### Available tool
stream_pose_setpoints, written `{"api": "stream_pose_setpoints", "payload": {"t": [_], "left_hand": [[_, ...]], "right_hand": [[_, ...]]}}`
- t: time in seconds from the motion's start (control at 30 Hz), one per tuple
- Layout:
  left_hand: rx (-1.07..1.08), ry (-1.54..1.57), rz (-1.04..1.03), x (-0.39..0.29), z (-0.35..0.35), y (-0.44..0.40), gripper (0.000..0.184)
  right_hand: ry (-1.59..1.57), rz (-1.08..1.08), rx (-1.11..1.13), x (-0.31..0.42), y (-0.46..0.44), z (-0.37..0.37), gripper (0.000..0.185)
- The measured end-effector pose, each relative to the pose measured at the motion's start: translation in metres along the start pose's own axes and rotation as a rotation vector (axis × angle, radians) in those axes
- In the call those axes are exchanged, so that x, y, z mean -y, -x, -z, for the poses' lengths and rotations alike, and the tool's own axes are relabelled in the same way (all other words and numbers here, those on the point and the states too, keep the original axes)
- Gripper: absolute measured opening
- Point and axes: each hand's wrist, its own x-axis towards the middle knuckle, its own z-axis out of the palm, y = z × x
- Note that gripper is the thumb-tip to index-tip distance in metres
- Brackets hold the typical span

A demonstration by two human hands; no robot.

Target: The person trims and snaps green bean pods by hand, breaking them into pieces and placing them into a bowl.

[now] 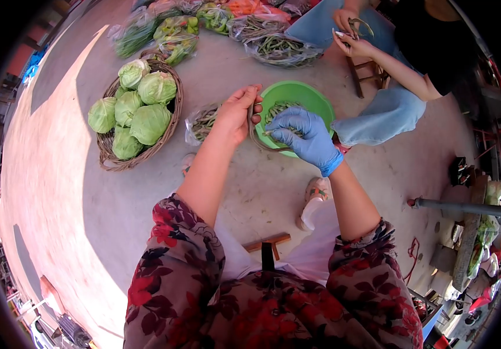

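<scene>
My left hand (240,113) is bare and closed around a thin, dark long bean (254,131). From its fingers the bean curves down and to the right, passing beneath my other hand. A blue glove covers my right hand (306,138), whose fingers are pinched together with bean showing at their tips; how much lies in the palm is hidden. Both hands are over the near side of a green plastic basin (314,100), with my right hand covering part of it. Short green bean pieces (279,108) lie inside the basin.
A wicker basket (175,116) of cabbages (156,88) stands left, beside a bag of beans (203,123). Bagged vegetables (282,49) line the back. At upper right, a seated person (398,75) holds a bean. A grey pole (460,206) juts in from the right.
</scene>
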Motion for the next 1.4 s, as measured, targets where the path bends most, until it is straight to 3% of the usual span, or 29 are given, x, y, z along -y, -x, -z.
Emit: {"api": "stream_pose_setpoints", "payload": {"t": [0.07,0.23,0.37,0.57,0.67,0.77,0.87,0.97,1.07,1.17,1.3,1.4], "left_hand": [[0.102,-0.095,-0.043,-0.005,0.004,0.0,0.024],[0.277,-0.231,0.057,-0.003,-0.002,0.008,0.031],[0.423,-0.36,0.069,0.008,0.002,0.005,0.033],[0.262,-0.992,-0.138,0.017,0.002,-0.001,0.029],[0.118,-1.21,-0.389,0.013,-0.006,0.009,0.025],[0.157,-1.18,-0.493,0.02,-0.007,0.005,0.025],[0.143,-0.829,-0.275,0.033,-0.006,-0.005,0.023],[0.224,-0.301,-0.036,0.036,-0.007,-0.008,0.022],[0.186,-0.296,0.071,0.023,-0.024,0.007,0.023],[0.225,-0.453,-0.014,0.019,-0.02,0.008,0.028],[0.202,-0.566,-0.062,0.023,-0.015,0.004,0.039],[0.192,-0.656,-0.175,0.027,-0.016,0.005,0.041]], "right_hand": [[0.027,0.169,0.138,-0.003,0.004,-0.001,0.012],[-0.114,-0.301,-0.228,0.0,0.0,-0.009,0.016],[-0.074,-0.271,-0.095,-0.011,-0.001,-0.005,0.015],[0.009,-0.338,-0.189,-0.037,0.004,0.006,0.014],[0.305,-0.166,-0.053,-0.03,0.002,0.01,0.016],[0.356,-0.131,0.031,-0.034,0.006,0.003,0.018],[0.281,-0.162,-0.218,-0.03,0.008,-0.008,0.018],[-0.191,-0.45,-0.411,-0.029,0.006,-0.022,0.015],[-0.778,-0.607,-0.549,-0.024,-0.007,-0.007,0.016],[-0.806,-0.608,-0.542,-0.041,-0.006,0.013,0.021],[-0.194,-0.637,-0.154,-0.037,0.0,0.014,0.022],[0.225,-0.215,-0.08,-0.044,0.008,0.004,0.019]]}}
